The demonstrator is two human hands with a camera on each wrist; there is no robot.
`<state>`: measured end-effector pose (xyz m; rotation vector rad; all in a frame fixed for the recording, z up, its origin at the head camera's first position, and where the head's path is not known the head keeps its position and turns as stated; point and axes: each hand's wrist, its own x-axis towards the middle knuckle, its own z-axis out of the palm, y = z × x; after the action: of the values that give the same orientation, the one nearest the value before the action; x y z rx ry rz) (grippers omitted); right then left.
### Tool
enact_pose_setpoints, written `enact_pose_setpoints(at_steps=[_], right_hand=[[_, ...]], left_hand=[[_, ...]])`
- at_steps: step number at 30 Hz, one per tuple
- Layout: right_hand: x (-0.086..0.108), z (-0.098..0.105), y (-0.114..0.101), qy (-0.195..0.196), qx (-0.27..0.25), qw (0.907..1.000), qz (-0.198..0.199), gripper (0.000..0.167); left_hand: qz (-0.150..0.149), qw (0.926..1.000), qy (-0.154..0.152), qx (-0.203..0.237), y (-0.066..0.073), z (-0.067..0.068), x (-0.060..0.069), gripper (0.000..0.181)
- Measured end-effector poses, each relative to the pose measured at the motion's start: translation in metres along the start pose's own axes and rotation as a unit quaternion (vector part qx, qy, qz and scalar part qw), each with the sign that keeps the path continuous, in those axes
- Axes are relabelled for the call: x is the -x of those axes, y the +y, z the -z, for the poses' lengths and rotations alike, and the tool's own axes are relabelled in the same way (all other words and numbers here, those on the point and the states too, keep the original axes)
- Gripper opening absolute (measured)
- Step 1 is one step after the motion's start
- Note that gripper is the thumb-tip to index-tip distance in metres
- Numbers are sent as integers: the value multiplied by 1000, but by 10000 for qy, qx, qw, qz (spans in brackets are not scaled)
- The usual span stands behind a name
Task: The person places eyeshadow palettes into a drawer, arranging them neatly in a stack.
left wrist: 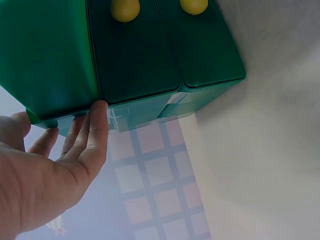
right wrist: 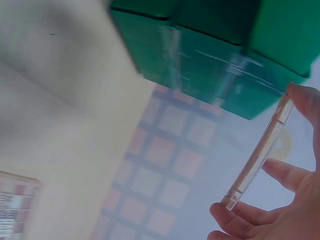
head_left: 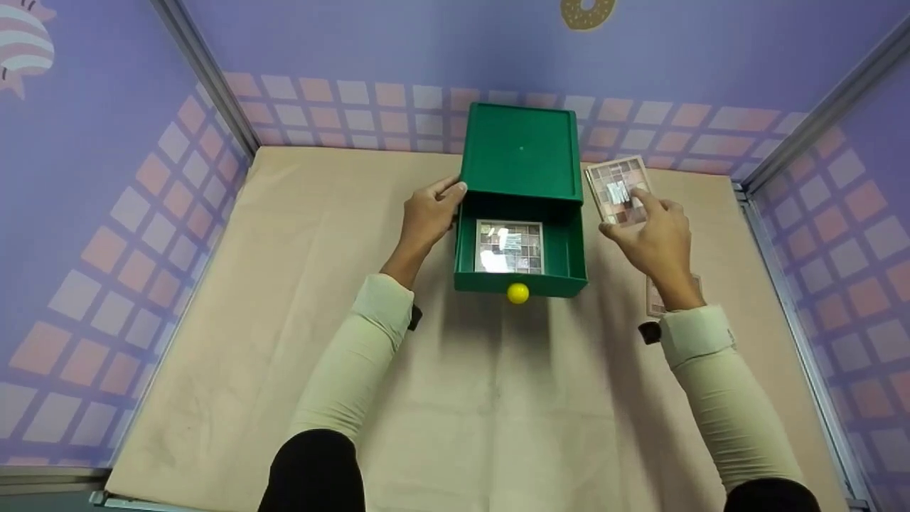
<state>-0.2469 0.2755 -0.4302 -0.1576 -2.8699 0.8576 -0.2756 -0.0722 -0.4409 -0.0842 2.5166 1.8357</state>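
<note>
A green cabinet [head_left: 522,151] has its top drawer [head_left: 547,285] pulled out in the head view. Inside lies a square eyeshadow palette [head_left: 509,247], its lid glossy with reflected light. My left hand [head_left: 429,217] rests against the cabinet's left side by the opened drawer, fingers fairly straight in the left wrist view. To the right of the cabinet, my right hand [head_left: 657,238] holds another eyeshadow palette [head_left: 616,186] by its edges, above the table. From the right wrist view this palette [right wrist: 259,150] appears edge-on, between thumb and fingers.
A third palette [head_left: 655,297] lies on the table, partly hidden by my right wrist. Yellow knobs [left wrist: 125,9] mark the cabinet's lower drawers. Beige cloth [head_left: 320,213] covers the table, and purple checked panels [head_left: 398,57] enclose its back and sides.
</note>
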Motion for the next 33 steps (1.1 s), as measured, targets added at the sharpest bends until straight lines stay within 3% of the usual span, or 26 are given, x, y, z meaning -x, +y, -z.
enact_pose_setpoints(at_steps=[8, 15, 23, 33], right_hand=[[7, 13, -24, -16, -95, 9985, 540, 79], [14, 17, -40, -455, -51, 9923, 1152, 78], [17, 16, -50, -1311, 21, 9735, 1873, 78], [18, 12, -60, -2141, 253, 9451, 2456, 77]], left_hand=[[9, 10000, -37, -36, 1, 0, 0, 46], [-112, 9999, -32, -50, 1, 0, 1, 44], [-154, 9999, -24, 9, 1, 0, -1, 45], [-101, 9999, -18, -35, 0, 1, -1, 46]])
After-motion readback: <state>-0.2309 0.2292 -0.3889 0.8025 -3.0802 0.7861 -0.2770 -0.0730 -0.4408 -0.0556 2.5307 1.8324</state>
